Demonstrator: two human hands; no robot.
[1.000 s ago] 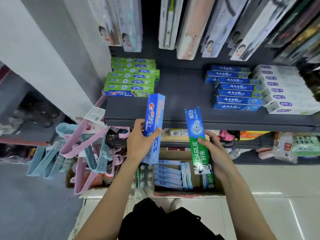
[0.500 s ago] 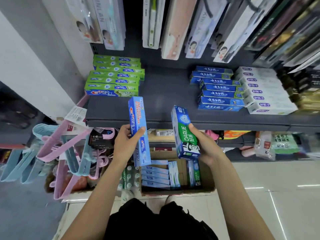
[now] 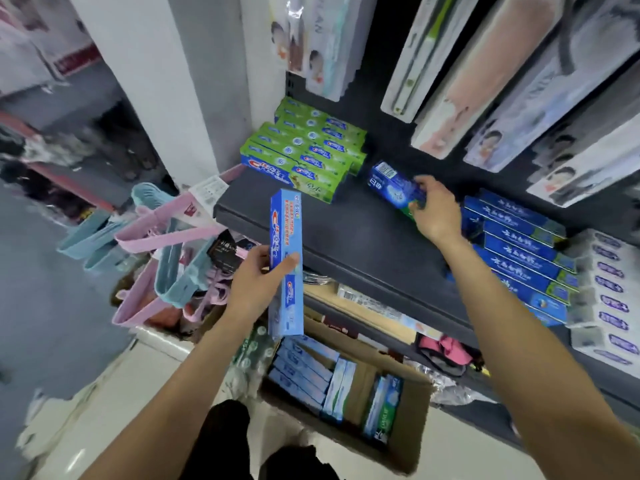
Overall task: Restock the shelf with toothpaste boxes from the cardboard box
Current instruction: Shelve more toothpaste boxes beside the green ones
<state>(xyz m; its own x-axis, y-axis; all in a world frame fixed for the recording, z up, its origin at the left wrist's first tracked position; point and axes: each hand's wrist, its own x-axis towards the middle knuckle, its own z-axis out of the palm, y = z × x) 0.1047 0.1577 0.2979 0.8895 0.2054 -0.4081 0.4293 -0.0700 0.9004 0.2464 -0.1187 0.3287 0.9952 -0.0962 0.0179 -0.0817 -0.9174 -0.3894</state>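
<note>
Left hand raised with fingers curled in a grip; right hand outstretched, fingers seemingly pinching.

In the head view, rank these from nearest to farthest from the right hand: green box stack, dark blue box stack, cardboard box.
From the right hand:
1. Dark blue box stack, just to its right on the shelf.
2. Green box stack, to its left at the shelf's end.
3. Cardboard box, on the floor below.

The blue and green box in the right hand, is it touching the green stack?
Apart. The head view shows bare dark shelf between the blue and green box, gripped by the right hand, and the green stack.
</note>
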